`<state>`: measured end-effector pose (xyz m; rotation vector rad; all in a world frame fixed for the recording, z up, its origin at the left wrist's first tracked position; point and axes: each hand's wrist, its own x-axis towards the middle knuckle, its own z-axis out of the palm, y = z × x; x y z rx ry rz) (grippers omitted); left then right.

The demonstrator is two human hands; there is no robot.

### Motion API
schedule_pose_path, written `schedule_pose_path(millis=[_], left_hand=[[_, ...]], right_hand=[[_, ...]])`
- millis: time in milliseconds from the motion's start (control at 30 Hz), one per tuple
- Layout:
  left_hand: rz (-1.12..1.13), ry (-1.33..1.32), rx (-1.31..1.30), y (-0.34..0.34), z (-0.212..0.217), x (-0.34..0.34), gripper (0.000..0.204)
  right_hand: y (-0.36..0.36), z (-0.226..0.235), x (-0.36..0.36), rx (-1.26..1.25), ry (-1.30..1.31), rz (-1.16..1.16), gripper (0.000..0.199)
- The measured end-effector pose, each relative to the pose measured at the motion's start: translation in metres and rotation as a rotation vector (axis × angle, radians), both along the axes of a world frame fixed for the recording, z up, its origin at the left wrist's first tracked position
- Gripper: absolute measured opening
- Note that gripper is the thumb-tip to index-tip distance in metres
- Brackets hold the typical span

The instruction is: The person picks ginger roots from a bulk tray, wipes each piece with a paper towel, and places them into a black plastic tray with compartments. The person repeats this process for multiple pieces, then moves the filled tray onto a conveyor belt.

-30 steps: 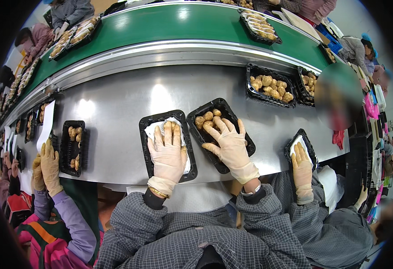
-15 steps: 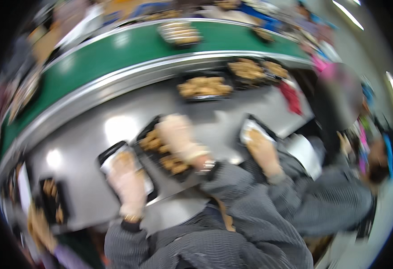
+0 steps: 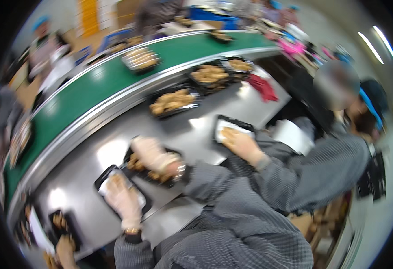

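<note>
My left hand point(image 3: 123, 199), in a pale glove, rests with fingers stretched over a white pad point(image 3: 138, 196) in a small black tray point(image 3: 148, 207). A second black tray point(image 3: 176, 158) with brown, lumpy food pieces point(image 3: 136, 163) stands beside it. Over that tray reaches my right hand point(image 3: 154, 156), also gloved, with a band at the wrist; blur and the back of the hand hide its fingers. To the right, a co-worker's hand point(image 3: 240, 142) lies on another white-lined black tray point(image 3: 221, 117).
Filled black trays point(image 3: 173, 101) line the far side of the metal table point(image 3: 82, 179), with a red cloth point(image 3: 263, 87) at their right. A green conveyor belt point(image 3: 86, 80) behind carries a packed tray point(image 3: 140, 59). Another person's hand point(image 3: 65, 251) is at the lower left.
The view has turned, so the belt and far trays sit further left. My right hand has shifted nearer the left one, over the same tray. My left hand stays on its tray.
</note>
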<state>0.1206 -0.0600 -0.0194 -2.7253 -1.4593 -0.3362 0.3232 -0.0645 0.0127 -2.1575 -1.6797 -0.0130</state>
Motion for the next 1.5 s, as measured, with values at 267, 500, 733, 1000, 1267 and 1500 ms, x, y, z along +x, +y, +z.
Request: schedule_pose_path(millis=[267, 500, 733, 1000, 1267, 1500], left_hand=[[-0.212, -0.774, -0.042, 0.023, 0.071, -0.056, 0.046], [-0.133, -0.540, 0.048, 0.025, 0.048, -0.085, 0.038], [-0.283, -0.419, 0.060, 0.009, 0.027, -0.065, 0.029], [-0.242, -0.486, 0.012, 0.009, 0.019, -0.072, 0.014], [-0.204, -0.477, -0.063, 0.003, 0.020, -0.069, 0.019], [-0.142, -0.487, -0.099, 0.004, 0.020, -0.070, 0.022]], right_hand=[[-0.038, 0.039, -0.015, 0.294, 0.714, -0.012, 0.027], [-0.028, 0.028, -0.068, 0.177, 0.828, 0.137, 0.019], [-0.022, 0.009, -0.105, 0.187, 0.680, 0.114, 0.021], [-0.026, 0.010, -0.112, 0.228, 0.472, 0.106, 0.025], [-0.059, 0.026, -0.096, 0.005, 0.326, 0.171, 0.016], [-0.055, 0.011, -0.112, 0.187, 0.055, 0.145, 0.013]])
